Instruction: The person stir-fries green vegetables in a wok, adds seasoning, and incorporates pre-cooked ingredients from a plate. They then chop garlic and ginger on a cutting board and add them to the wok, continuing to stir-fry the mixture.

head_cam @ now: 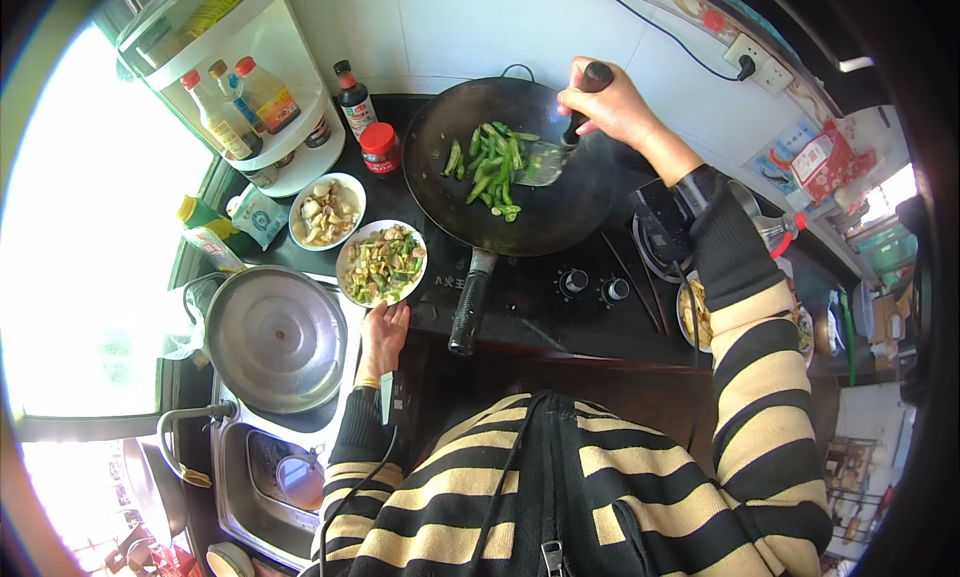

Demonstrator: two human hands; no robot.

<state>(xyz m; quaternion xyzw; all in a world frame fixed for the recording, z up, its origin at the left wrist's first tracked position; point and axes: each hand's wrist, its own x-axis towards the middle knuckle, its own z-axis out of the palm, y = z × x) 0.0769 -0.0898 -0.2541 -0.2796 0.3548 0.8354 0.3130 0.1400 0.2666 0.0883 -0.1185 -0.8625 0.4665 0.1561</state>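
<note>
My right hand (604, 108) grips the dark handle of a spatula (541, 164), its wide blade down in a black wok (450, 209). Beside the blade lies a heap of cut green peppers (495, 160). At the near rim of a white bowl (369, 301) of mixed cooked meat and green vegetables (382, 265), my left hand (385, 333) has its fingertips against the bowl, palm partly up. Whether those fingers grip the rim cannot be made out. The wok's handle (469, 314) points back towards me.
Left of the wok are a bowl of pale chopped food (328, 211), a red-lidded jar (380, 153), a sauce bottle (355, 100) and a bottle shelf (300, 138). A large metal lid (277, 337) lies by the sink (255, 494). Chopsticks (634, 284) rest right of the stove knobs (596, 284).
</note>
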